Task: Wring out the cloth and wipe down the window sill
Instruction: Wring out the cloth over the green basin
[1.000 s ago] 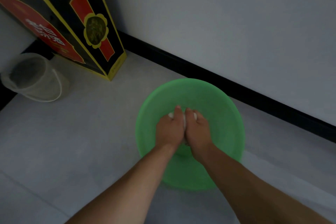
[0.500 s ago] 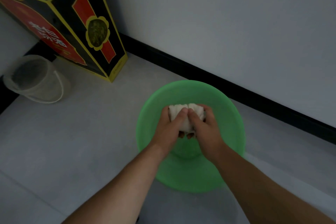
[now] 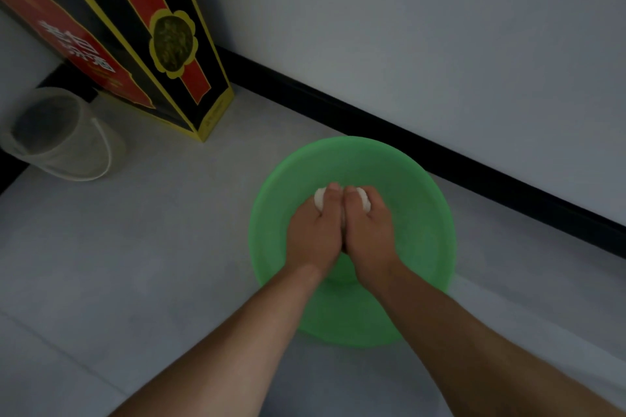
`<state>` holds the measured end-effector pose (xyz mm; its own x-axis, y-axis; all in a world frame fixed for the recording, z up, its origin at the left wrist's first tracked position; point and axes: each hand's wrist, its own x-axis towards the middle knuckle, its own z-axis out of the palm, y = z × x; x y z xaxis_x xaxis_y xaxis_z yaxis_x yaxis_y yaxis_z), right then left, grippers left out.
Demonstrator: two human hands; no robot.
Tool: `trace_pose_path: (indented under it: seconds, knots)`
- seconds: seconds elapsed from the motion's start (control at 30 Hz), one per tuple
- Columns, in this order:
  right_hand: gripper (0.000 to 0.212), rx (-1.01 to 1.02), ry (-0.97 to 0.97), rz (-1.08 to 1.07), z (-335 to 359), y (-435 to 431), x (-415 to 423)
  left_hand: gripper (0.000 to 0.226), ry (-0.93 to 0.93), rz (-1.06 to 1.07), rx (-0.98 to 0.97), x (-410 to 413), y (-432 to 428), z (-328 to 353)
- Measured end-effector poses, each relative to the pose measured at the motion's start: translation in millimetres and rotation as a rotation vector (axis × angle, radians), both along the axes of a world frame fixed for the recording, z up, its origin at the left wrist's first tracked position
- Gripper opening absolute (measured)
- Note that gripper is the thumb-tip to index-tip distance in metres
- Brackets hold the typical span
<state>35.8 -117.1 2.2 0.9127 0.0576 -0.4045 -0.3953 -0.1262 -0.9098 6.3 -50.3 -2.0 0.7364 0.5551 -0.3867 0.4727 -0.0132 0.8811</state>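
View from a head-worn camera, looking down at a person's two bare forearms reaching into the middle of the scene. The left hand (image 3: 313,234) and right hand (image 3: 369,230) are pressed side by side, thumbs touching, and both are clamped tightly round a white cloth (image 3: 320,200). The cloth is bunched into a small wad, and only two pale bits show past the fingertips on the far side. The hands hold it over the middle of a round green plastic basin (image 3: 423,213), which sits on a pale grey floor (image 3: 135,247). Whether the basin holds water cannot be told.

Far left stands a tall black box (image 3: 135,44) with yellow edges and red panels, tilted in this wide view. Just beside it, further left, is a clear plastic bucket (image 3: 57,139) with a thin handle. A grey wall (image 3: 406,27) runs along the far side, with a black skirting strip (image 3: 440,159) at its foot.

The step in hand appears to be wringing. The cloth is probably soft, limp and heavier than it looks if soaked, and likely slippery. It is best gripped at its two ends, one hand each, and twisted in opposite directions. Keeping it low over the basin should catch the drips.
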Motion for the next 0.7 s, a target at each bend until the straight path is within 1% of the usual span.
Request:
trace_pose_path:
  seconds: [0.13,0.23,0.33,0.5,0.57,0.63,0.7]
  knots:
    - [0.026,-0.041,-0.057,0.031,-9,-2,-2,0.055,0.008,-0.057,0.056,-2,4,1]
    - [0.030,-0.089,-0.155,0.057,-14,-3,-2,0.059,0.004,-0.114,0.117,-2,7,1]
    - [0.028,-0.114,-0.214,0.086,-18,-5,-1,0.061,-0.006,-0.110,0.137,-3,8,-2]
    - [0.026,-0.127,-0.245,0.113,-21,-7,-1,0.061,0.001,-0.112,0.192,-4,6,-6]
    - [0.023,-0.153,-0.258,0.167,-23,-10,0,0.057,0.035,-0.121,0.160,-4,10,-10]
    - [0.017,-0.190,-0.246,0.216,-25,-13,2,0.045,0.080,-0.138,0.056,-2,15,-12]
    - [0.008,-0.165,-0.164,0.207,-23,-17,6,0.033,0.127,-0.137,-0.070,0,23,-9]
